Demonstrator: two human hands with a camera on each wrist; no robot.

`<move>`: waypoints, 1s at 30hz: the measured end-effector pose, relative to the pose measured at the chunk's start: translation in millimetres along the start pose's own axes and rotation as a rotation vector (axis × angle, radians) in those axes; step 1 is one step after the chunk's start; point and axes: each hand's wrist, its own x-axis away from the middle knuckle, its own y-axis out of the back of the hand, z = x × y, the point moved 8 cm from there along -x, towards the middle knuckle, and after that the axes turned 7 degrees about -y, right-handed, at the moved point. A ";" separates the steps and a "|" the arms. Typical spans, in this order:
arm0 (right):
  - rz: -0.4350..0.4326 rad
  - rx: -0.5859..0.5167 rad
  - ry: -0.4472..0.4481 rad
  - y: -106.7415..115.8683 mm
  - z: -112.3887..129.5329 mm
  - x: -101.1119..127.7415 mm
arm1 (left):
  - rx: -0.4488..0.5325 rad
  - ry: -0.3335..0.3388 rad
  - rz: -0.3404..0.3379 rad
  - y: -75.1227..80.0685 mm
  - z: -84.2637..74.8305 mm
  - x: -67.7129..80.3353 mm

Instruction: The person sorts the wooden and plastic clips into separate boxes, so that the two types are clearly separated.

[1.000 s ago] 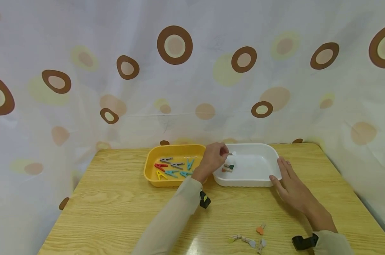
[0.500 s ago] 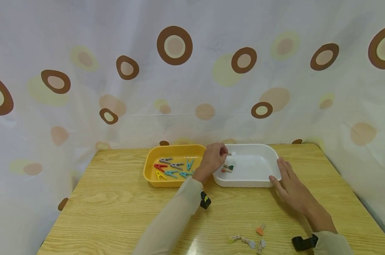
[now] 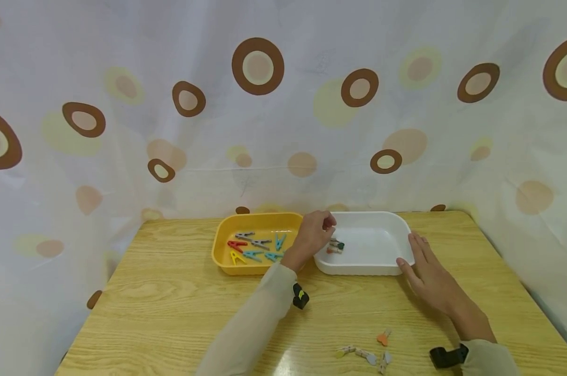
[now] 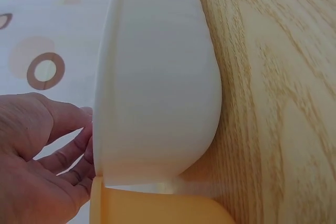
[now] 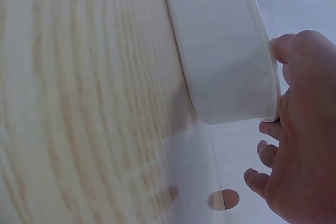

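Note:
My left hand (image 3: 315, 230) hovers at the left end of the white tray (image 3: 373, 269), thumb and forefinger apart and nothing visible between them. In the left wrist view, the tray wall hides some fingertips of that hand (image 4: 47, 150). Just below the fingers, small wooden clothespins with heart decorations lie in the tray, a green-heart clothespin (image 3: 340, 245) and an orange one (image 3: 330, 250) among them. My right hand (image 3: 429, 277) rests against the tray's right end, fingers extended along its side and thumb on the rim. In the right wrist view this thumb (image 5: 283, 45) touches the rim.
Left of the white tray stands a yellow tray (image 3: 217, 261) with several plastic clothespins, including a red clothespin (image 3: 237, 246). Near the front of the wooden table (image 3: 170, 313) lie several heart clothespins, one with an orange heart (image 3: 382, 339). A patterned curtain (image 3: 283, 130) hangs behind.
The white-heart clothespin that my left fingers pinched over the tray is no longer between them; thumb and forefinger have parted. My right hand has stayed in place.

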 end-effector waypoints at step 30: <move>-0.053 0.111 0.060 5.7 8.4 -2.3 | -0.010 -0.285 0.013 26.4 -47.7 81.3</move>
